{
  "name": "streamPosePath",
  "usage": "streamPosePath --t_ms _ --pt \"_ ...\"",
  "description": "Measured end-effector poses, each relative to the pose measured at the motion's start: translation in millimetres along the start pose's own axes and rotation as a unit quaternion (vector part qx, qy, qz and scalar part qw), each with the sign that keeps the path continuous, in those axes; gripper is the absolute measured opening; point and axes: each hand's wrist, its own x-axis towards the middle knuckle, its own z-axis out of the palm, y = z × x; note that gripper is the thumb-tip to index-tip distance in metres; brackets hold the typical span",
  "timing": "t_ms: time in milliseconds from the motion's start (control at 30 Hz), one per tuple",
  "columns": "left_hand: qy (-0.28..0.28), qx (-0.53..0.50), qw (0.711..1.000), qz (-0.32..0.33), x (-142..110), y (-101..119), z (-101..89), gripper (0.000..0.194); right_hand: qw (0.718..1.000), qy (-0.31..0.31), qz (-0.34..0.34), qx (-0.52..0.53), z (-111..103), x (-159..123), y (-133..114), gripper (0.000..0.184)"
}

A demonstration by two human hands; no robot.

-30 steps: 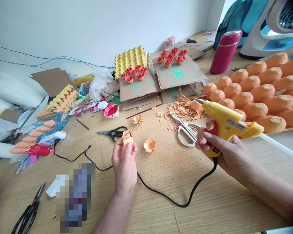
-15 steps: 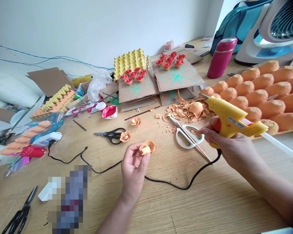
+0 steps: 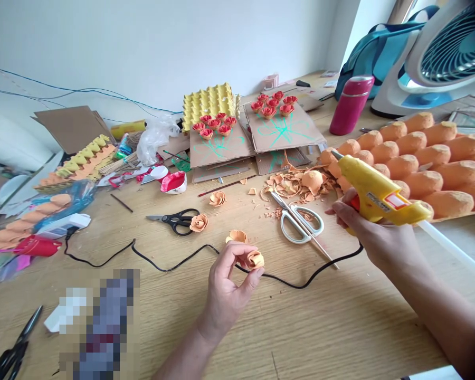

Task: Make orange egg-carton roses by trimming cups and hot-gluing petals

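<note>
Pinched between the thumb and fingers of my left hand (image 3: 231,287) is a small rolled orange egg-carton flower piece (image 3: 256,259). My right hand (image 3: 374,232) is wrapped round a yellow hot glue gun (image 3: 376,192), its nozzle pointing up and left, a white glue stick (image 3: 451,245) sticking out behind. The gun's black cord (image 3: 296,286) runs left across the table. Just behind my left hand lies an orange petal cup (image 3: 237,236). Two orange egg-carton flowers, a nearer one (image 3: 199,223) and a farther one (image 3: 217,198), rest beside the black scissors (image 3: 178,219).
White-handled scissors (image 3: 301,224) and carton scraps (image 3: 296,184) lie left of the orange egg tray (image 3: 439,163). Behind stand cardboard panels (image 3: 287,129) with red flowers, a pink bottle (image 3: 350,105) and a fan (image 3: 404,79). A red paint cup (image 3: 174,183) sits mid-left; dark scissors (image 3: 18,345) lie front left.
My left hand has moved right and nearer with the rolled piece, away from the petal cup on the table. The glue gun stays in my right hand. The view has shifted slightly.
</note>
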Motion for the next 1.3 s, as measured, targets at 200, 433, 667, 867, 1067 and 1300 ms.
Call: streamPosePath --t_ms 200,433,667,867,1067,1300 --pt "-0.004 0.0 1.0 -0.001 -1 -2 -0.3 0.017 0.998 -0.067 0.005 -0.017 0 -4 0 0.024" --pt "-0.006 -0.011 1.0 0.001 -1 -1 0.0 0.019 0.992 -0.116 0.041 0.013 2 -9 -2 0.021" --pt "-0.004 -0.032 0.999 -0.014 -1 0 0.3 0.019 0.986 -0.159 0.046 0.02 1 -11 2 0.021" --pt "0.012 -0.063 0.997 -0.037 0 2 0.9 0.017 0.977 -0.204 0.07 -0.002 2 -18 -1 0.023" --pt "0.043 -0.061 0.996 -0.044 0 2 0.6 0.02 0.948 -0.307 0.066 -0.043 11 -34 -8 0.032" --pt "0.074 0.005 0.997 0.005 -1 -1 1.0 0.02 0.92 -0.365 0.058 -0.133 19 -53 -6 0.044"
